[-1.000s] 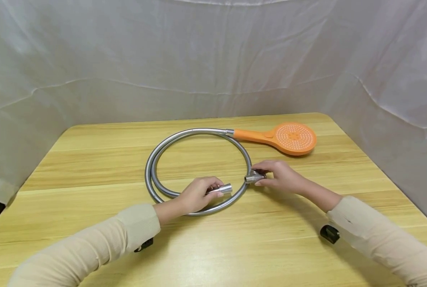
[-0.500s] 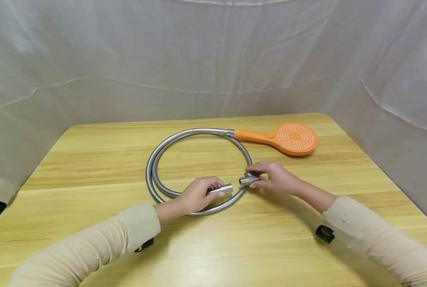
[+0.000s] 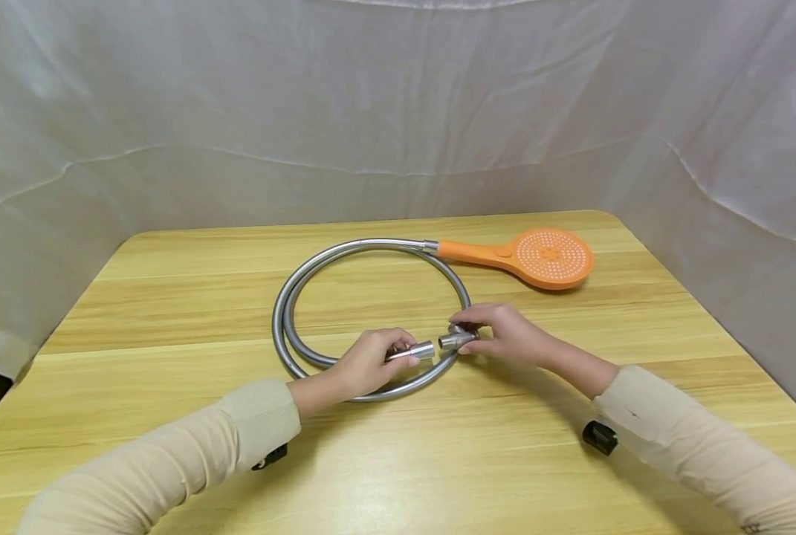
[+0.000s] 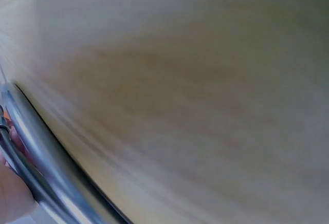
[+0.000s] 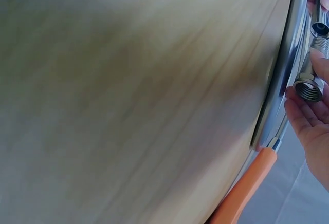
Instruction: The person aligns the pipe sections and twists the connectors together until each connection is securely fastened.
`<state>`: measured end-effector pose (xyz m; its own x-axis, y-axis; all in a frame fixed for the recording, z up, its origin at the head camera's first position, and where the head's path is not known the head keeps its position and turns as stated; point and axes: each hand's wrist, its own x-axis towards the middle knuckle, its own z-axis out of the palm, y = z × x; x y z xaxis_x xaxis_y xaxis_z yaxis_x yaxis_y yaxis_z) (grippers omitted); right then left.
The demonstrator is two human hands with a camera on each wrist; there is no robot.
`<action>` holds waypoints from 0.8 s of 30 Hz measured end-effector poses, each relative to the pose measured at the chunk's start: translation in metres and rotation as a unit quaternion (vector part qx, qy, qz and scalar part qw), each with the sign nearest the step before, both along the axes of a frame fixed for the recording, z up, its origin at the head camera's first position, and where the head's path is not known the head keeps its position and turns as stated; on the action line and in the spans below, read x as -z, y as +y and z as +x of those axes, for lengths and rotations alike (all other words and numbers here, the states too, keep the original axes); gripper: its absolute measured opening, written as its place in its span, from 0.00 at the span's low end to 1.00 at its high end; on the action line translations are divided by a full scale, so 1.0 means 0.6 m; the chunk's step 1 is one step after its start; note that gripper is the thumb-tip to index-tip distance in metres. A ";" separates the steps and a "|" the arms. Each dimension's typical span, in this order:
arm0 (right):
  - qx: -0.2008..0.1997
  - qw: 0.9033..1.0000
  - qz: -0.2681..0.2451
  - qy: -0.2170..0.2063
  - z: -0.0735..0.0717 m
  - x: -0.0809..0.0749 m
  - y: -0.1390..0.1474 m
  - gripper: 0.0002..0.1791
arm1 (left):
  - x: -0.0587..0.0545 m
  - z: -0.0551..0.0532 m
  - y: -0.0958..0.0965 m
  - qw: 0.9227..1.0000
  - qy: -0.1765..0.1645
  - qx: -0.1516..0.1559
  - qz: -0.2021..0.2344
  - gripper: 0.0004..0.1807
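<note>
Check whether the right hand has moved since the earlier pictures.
Yes: judged against the tabletop in the head view, the right hand has shifted left, nearer the left hand.

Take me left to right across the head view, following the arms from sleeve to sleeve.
Left sleeve, left hand, chrome end of the shower hose, threaded metal fitting, right hand, right sleeve.

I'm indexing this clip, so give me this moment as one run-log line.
left hand: holds hose end | right hand: holds metal fitting | connection: not joined | orange shower head: on table
</note>
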<state>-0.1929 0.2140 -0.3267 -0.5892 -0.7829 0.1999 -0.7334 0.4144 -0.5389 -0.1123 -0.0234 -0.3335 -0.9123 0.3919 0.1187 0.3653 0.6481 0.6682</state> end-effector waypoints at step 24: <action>-0.019 1.000 0.003 -0.013 0.008 -0.003 -0.015 0.23 | 0.002 -0.002 0.000 1.000 0.005 0.002 0.017 0.10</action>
<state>-0.1881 0.2047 -0.3249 -0.5646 -0.8056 0.1796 -0.7344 0.3910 -0.5548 -0.1133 -0.0236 -0.3348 -0.9093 0.3914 0.1413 0.3750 0.6234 0.6862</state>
